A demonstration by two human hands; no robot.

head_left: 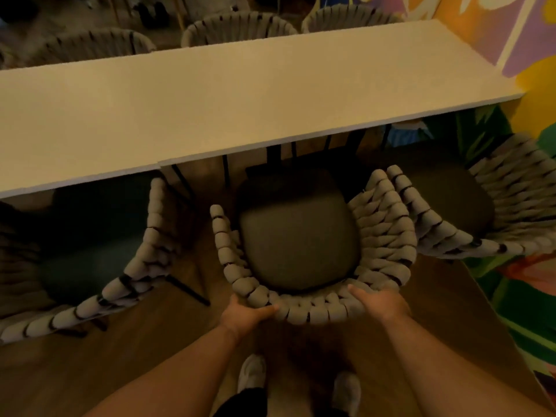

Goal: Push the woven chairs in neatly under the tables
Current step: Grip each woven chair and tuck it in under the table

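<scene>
The left hand (244, 313) and right hand (379, 303) both grip the woven back of the middle chair (301, 242), fingers curled around it, facing the table (228, 97).

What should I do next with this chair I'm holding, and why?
Probably push the chair straight forward: the left hand and right hand grip its back, and most of its seat lies outside the table edge. Go gently; the right chair is very close.
</scene>
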